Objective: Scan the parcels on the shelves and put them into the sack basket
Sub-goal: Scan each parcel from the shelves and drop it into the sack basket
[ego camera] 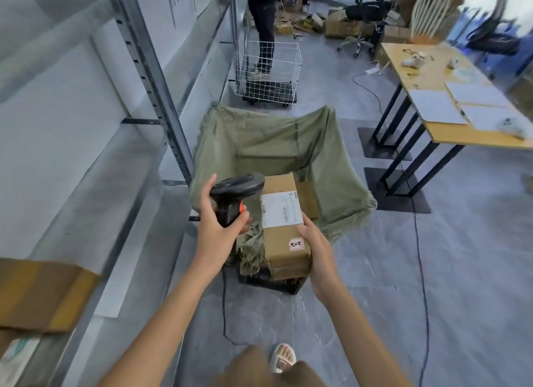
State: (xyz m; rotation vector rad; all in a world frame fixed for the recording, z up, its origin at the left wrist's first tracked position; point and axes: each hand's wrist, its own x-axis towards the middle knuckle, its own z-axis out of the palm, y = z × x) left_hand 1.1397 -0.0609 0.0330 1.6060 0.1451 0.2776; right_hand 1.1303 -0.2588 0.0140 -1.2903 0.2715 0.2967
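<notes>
A black barcode scanner [230, 197] is being gripped by the left hand [219, 228], the fingers curled round its handle, its head lying just beside the white label [281, 209] on a cardboard parcel [284, 228]. The parcel is being held at its near end by the right hand [317, 251], thumb on top, over the near edge of the green sack basket [274, 147]. More cardboard parcels [40, 294] are lying on the metal shelves [86, 161] at the left.
</notes>
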